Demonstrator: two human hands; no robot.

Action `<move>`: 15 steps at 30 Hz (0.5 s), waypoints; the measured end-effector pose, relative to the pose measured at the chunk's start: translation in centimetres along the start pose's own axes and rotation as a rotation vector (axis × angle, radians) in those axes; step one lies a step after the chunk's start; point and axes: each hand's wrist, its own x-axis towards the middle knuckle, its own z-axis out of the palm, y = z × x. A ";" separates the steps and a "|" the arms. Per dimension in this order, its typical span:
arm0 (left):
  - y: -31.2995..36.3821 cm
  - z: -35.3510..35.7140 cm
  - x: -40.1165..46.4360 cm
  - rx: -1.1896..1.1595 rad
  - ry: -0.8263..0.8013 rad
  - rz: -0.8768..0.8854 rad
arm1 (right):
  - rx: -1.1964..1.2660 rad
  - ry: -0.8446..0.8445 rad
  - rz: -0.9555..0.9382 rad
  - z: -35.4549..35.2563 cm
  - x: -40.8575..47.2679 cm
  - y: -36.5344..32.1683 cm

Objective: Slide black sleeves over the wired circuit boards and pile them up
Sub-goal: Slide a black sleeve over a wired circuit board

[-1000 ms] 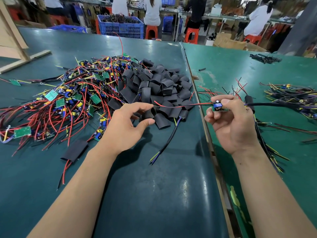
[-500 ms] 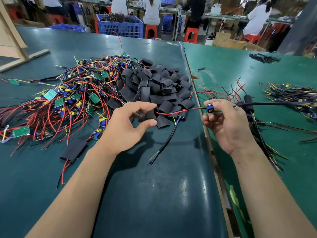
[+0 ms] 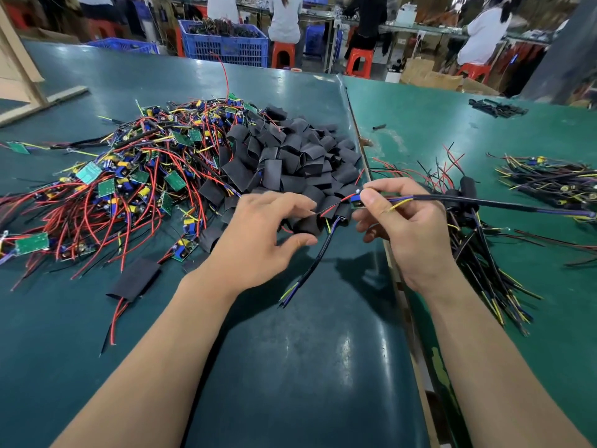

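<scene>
On the left of the green table (image 3: pixel 307 383) lies a tangle of bare wired circuit boards (image 3: pixel 106 189), beside it the black sleeves (image 3: pixel 300 156). The left hand (image 3: pixel 258 240) reaches one sleeve, fingers relaxed; the right hand (image 3: pixel 410 227) pinches a wired board (image 3: pixel 357 201).

Near side: bare dark-green table mat (image 3: pixel 290 383) lies under both forearms, open up to the wrists.
Ahead of left hand (image 3: pixel 258 240): heap of flat black sleeves (image 3: pixel 300 156) blocks the way, fingertips at its near edge.
Left of left hand: tangle of red-wired green circuit boards (image 3: pixel 129 182); one loose black sleeve (image 3: pixel 134 282) lies beside the left wrist.
Right of right hand (image 3: pixel 410 227): bundle of finished black-sleeved wires (image 3: pixel 478 253) just beside it.
Between the hands: a narrow gap, crossed by a black cable (image 3: pixel 310 270).
</scene>
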 end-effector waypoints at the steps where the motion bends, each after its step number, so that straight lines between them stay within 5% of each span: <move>1: 0.1 0.1 -0.1 -0.041 -0.016 -0.004 | 0.021 0.002 0.015 -0.1 0.0 -0.1; 8: 1.2 0.5 -0.2 -0.156 0.051 -0.034 | 0.042 -0.232 0.102 0.1 -0.5 -0.3; 15: 1.6 0.5 -0.1 -0.238 0.077 -0.007 | 0.077 -0.203 0.106 0.1 -0.4 -0.2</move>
